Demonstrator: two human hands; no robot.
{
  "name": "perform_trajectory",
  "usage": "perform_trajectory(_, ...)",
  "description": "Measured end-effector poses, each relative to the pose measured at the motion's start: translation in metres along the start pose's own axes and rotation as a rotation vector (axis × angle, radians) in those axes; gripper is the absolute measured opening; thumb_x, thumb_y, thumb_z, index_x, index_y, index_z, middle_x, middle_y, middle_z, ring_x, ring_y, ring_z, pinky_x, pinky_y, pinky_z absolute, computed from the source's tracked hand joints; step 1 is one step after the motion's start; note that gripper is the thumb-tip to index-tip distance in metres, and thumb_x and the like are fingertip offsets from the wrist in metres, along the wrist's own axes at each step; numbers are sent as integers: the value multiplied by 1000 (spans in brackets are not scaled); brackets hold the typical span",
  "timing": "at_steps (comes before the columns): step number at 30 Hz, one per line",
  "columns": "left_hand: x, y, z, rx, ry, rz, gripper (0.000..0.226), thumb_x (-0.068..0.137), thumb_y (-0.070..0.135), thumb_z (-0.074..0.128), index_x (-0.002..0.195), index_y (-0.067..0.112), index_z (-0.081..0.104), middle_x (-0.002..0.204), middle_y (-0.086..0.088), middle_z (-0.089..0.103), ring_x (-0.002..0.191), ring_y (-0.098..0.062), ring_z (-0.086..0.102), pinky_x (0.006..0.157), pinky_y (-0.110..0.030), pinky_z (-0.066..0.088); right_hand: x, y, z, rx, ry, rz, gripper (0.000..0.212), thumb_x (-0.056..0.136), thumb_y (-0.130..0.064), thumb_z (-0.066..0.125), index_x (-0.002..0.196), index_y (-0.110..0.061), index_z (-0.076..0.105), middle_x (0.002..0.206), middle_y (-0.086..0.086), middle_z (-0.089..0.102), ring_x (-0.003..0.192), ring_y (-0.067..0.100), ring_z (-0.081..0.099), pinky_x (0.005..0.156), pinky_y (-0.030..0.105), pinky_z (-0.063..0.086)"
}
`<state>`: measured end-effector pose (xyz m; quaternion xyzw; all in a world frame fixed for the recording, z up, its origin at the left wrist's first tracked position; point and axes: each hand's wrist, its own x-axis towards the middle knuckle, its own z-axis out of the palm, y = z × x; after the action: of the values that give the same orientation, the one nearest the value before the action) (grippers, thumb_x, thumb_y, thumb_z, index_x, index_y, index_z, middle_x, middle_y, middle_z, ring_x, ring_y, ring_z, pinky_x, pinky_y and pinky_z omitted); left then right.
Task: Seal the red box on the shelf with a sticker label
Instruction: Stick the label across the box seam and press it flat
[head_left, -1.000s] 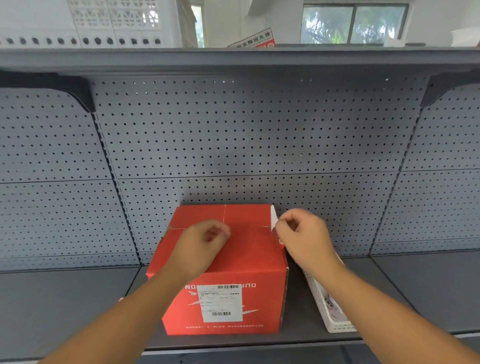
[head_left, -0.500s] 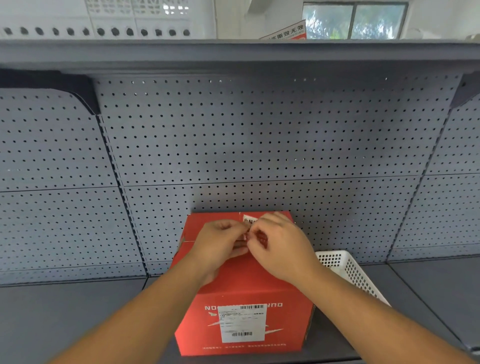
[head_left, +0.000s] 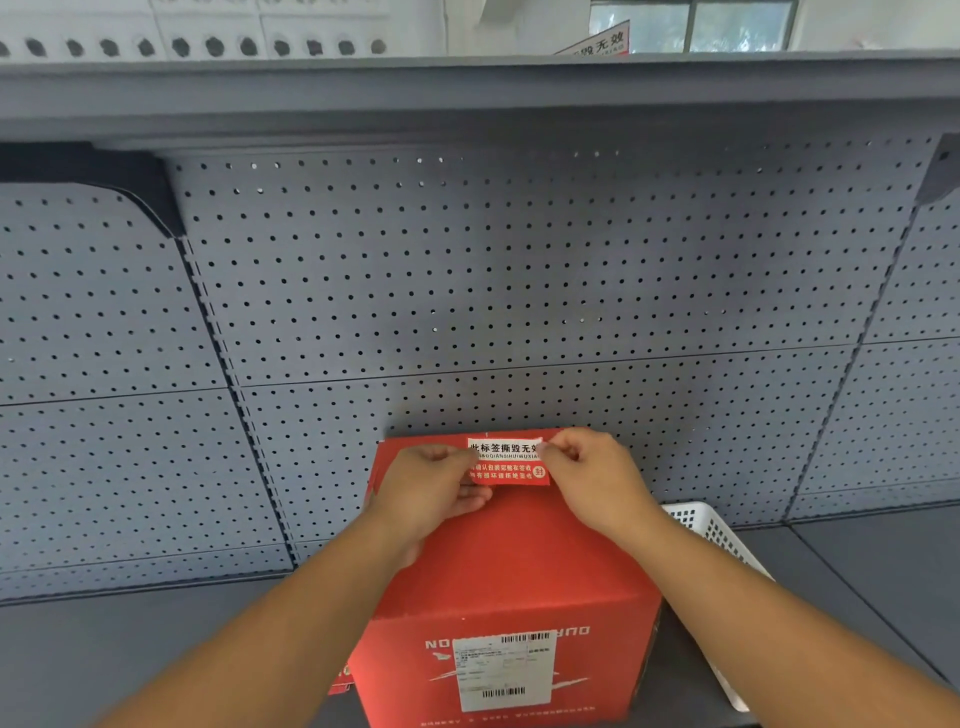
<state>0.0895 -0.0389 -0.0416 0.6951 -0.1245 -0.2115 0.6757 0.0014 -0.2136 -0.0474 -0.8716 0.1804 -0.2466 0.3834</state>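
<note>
Facing the camera at 6 o'clock, the box's (head_left: 514, 561) front carries a white shipping label (head_left: 505, 670). On its top, toward the far edge, lies the sticker (head_left: 508, 462), white band above red. The left hand (head_left: 431, 488) pinches the sticker's 9 o'clock end between thumb and fingers; the right hand (head_left: 592, 478) pinches its 3 o'clock end likewise. A white basket (head_left: 711, 535) sits just beside the box at 3 o'clock on the shelf (head_left: 130, 649). Behind, at 12 o'clock, rises grey pegboard (head_left: 519, 291).

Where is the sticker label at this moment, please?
In the head view, the sticker label is held over the red box's far top edge, between the left hand and right hand.
</note>
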Motion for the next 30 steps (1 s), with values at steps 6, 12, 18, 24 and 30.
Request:
perform_trajectory(6,18,3,-10,636,95,242,30,98,27,54,79,13,73,60,-5,69,49,-12,57,56,-31,47,16,-4,7,-113,-34,-1,27,100,-31,53,78,-18,65,66,-6,65,59,13,60,56,32,45)
perform_trajectory(12,28,-5,-12,939,93,322,37,100,27,48,64,19,54,63,-1,61,57,-18,56,53,-34,42,17,4,23,-322,-60,-65,27,101,-33,47,85,-16,62,76,2,68,69,24,63,60,36,47)
perform_trajectory(18,30,-25,-14,1193,106,406,28,95,28,46,69,20,50,78,-5,50,84,-32,53,77,-43,48,9,18,35,-530,18,-251,28,98,-31,48,80,-13,60,76,7,68,70,29,60,62,36,36)
perform_trajectory(24,30,-32,-12,1269,153,409,29,94,30,51,79,11,66,92,-10,56,90,-32,49,83,-47,48,6,21,39,-574,45,-288,24,95,-28,48,80,-14,59,78,6,68,72,27,54,66,37,32)
perform_trajectory(30,34,-38,-18,1244,142,441,28,91,30,52,71,13,61,87,-7,53,84,-31,47,80,-48,50,6,22,39,-562,26,-280,24,95,-30,48,80,-16,59,77,3,66,72,23,51,69,38,38)
